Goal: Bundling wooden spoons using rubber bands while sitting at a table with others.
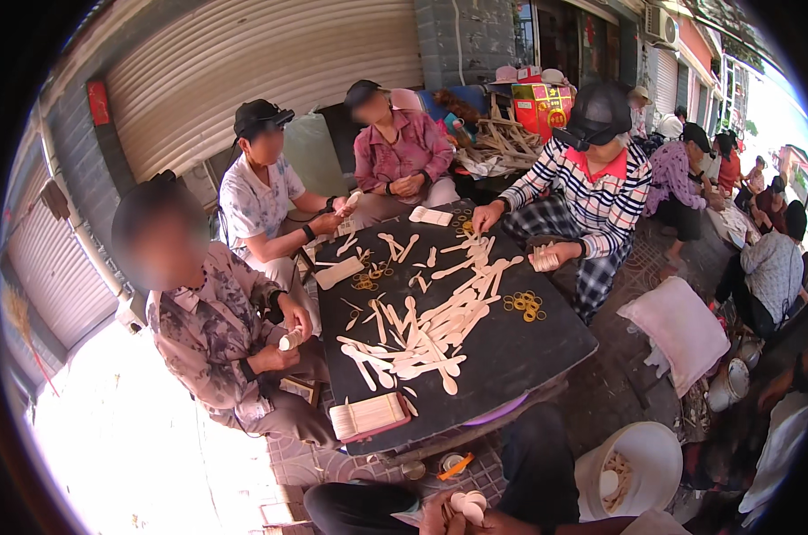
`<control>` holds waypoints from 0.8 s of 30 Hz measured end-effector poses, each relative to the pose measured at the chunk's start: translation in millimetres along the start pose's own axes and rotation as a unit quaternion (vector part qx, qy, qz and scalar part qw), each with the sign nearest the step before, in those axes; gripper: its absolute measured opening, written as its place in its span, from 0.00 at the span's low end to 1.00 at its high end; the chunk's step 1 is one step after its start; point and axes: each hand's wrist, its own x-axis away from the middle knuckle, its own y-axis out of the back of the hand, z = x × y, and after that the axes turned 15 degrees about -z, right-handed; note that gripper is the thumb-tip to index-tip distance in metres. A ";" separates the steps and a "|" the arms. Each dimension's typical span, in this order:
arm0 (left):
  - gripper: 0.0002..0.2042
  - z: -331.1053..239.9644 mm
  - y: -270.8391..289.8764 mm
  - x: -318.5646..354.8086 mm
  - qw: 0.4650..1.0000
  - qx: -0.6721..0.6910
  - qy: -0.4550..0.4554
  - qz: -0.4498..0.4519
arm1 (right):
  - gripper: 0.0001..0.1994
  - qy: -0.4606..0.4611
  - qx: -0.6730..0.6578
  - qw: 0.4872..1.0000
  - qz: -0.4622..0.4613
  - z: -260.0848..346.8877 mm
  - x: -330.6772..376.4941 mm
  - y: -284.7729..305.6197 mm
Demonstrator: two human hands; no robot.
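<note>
At the lower edge, my left hand (434, 514) is closed around a small bundle of wooden spoons (469, 506), their round bowls fanned upward. My right hand (504, 524) presses against the same bundle from the other side; the frame's edge cuts off much of it. Beyond my knees stands a low black table (537, 343) with a loose heap of pale wooden spoons (435, 334) across its middle. A stacked block of wooden sticks (368, 415) rests in a reddish tray at the table's near left corner. Yellow rubber bands (525, 306) lie in a pile on the right.
Several people sit around the table; one at the far right (591, 183) reaches into the heap. A white bucket (649, 455) with wooden pieces stands right of my knee. Behind it lies a pale pink cushion (676, 328). An orange-handled tool (455, 466) is on the paving.
</note>
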 end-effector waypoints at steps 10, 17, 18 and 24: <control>0.18 -10.0 15.8 -4.1 0.982 0.102 0.131 0.095 | 0.08 -0.184 -0.224 0.957 0.011 11.1 -0.7 1.3; 0.15 -5.2 10.0 -3.3 0.998 0.028 0.017 0.047 | 0.12 -0.228 -0.385 0.894 0.003 38.4 -4.9 5.2; 0.15 -8.2 8.6 -3.9 0.998 0.044 0.030 0.042 | 0.13 -0.231 -0.416 0.880 -0.007 37.2 -5.3 4.3; 0.14 -8.7 2.3 1.0 0.995 0.078 0.051 -0.039 | 0.15 -0.223 -0.357 0.902 -0.099 29.7 -3.4 -3.5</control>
